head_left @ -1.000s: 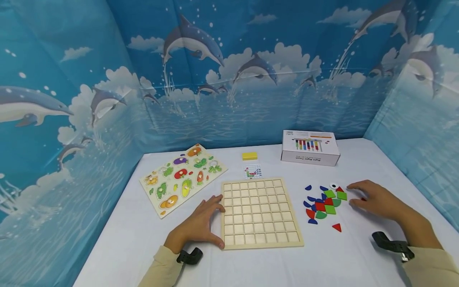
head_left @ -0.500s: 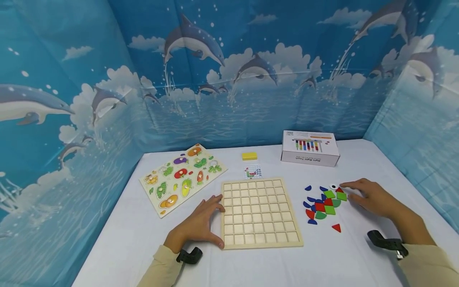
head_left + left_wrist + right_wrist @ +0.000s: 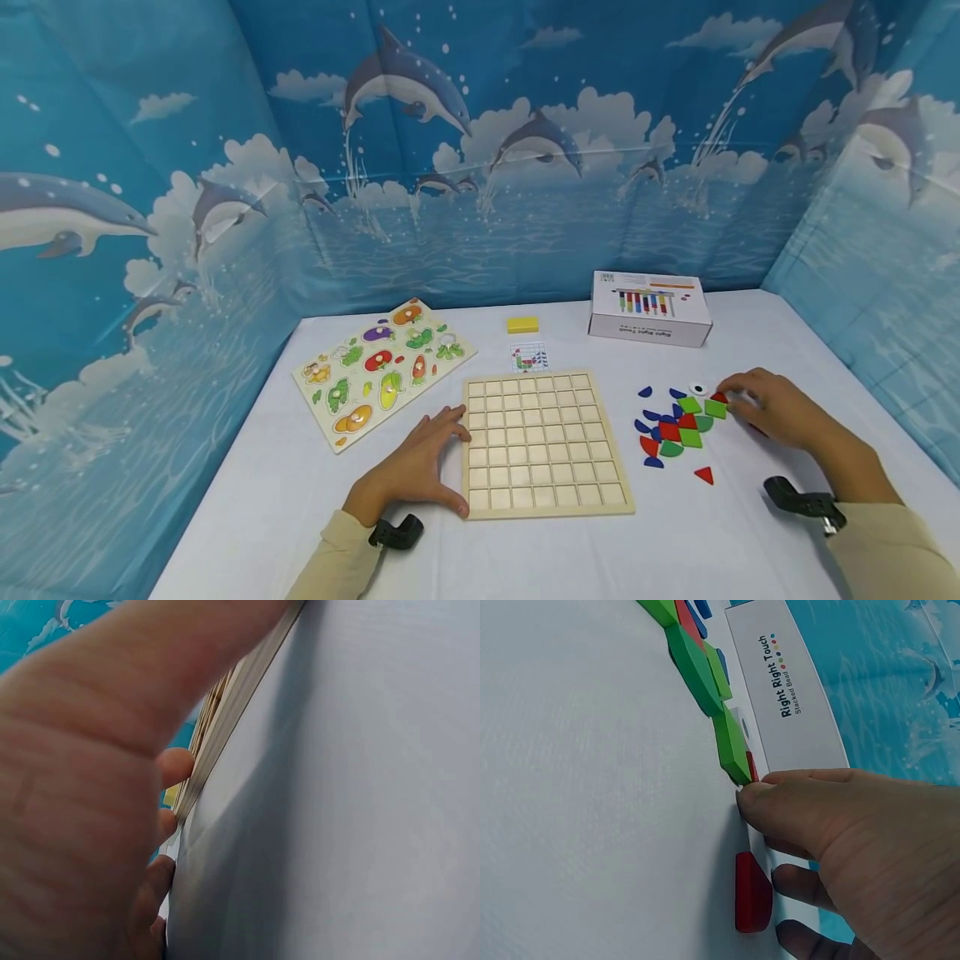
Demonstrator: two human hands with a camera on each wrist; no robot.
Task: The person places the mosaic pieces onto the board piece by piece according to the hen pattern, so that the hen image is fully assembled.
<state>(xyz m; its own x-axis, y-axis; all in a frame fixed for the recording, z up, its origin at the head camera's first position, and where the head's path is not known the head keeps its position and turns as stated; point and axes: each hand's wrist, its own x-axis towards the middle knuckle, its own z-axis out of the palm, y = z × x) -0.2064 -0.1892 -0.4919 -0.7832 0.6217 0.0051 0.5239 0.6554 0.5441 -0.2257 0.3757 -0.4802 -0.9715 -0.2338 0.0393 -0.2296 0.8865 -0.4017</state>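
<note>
One red triangle (image 3: 719, 397), right of the grid board (image 3: 542, 476), is touched by the right hand (image 3: 780, 408); pinch can't be confirmed. Board is touched by relaxed left hand (image 3: 412, 467). Adjacent green tile (image 3: 716, 409) is best left undisturbed.

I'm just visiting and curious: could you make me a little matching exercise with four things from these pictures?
Things:
1. the person's left hand
2. the person's right hand
3. small yellow rectangular block
4. white printed cardboard box

Where or what:
A. just beyond the small white picture card
B. at the left edge of the pale wooden grid board
C. bears the words "Right Right Touch"
D. at the flat coloured pieces

Pairs: 1-B, 2-D, 3-A, 4-C
</note>
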